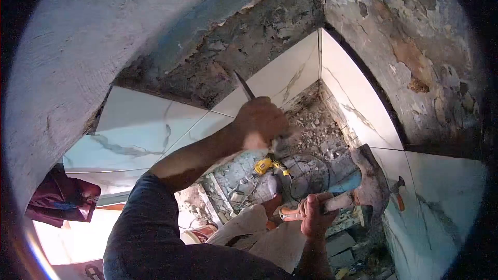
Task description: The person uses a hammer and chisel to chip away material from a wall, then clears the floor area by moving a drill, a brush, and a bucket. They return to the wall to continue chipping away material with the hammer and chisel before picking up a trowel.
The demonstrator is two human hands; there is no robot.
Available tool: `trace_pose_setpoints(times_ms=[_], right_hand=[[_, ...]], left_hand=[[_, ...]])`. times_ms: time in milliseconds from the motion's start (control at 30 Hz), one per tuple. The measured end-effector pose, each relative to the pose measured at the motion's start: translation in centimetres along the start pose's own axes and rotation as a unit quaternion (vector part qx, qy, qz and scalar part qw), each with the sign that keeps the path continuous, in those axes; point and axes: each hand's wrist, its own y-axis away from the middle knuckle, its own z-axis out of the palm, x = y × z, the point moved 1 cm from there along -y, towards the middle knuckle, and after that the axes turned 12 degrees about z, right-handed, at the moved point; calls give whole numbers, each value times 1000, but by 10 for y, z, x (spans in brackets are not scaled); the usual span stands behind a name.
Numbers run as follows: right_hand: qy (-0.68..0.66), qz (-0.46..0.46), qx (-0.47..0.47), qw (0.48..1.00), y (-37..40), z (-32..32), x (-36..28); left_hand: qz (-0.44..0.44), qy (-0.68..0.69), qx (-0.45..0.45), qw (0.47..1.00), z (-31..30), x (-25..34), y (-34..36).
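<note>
My left hand (262, 123) is closed around a metal chisel (244, 85), whose upper end points up and left toward the rough bare wall strip (205, 54) above the tiles. The lower part of the chisel is hidden by the fist. Lower and to the right, my right hand (315, 215) grips a claw hammer (371, 184) by its handle, with an orange end sticking out behind the fist. The big worn head is turned toward the right-hand tiled wall, apart from the chisel.
White marble-patterned tiles (132, 124) line both walls below rough plaster (415, 57). Rubble (316, 129) covers the floor, where a yellow power tool (264, 165) lies among cables. A bucket (199, 234) stands near my legs. Maroon cloth (62, 197) hangs at the left edge.
</note>
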Motion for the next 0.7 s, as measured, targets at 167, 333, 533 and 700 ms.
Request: trace_pose_setpoints(times_ms=[167,333,533,700], right_hand=[[42,12,-22,999,10,14,-15],[96,-22,-45,994,14,12,-12],[171,-76,-8,982,19,7,3],[150,9,-17,988,28,-1,1]], left_hand=[[-236,18,-220,946,3,-32,-9],[-228,-38,-136,964,21,-45,-2],[-183,-114,-162,963,3,-7,14],[-62,98,144,983,-21,53,38]])
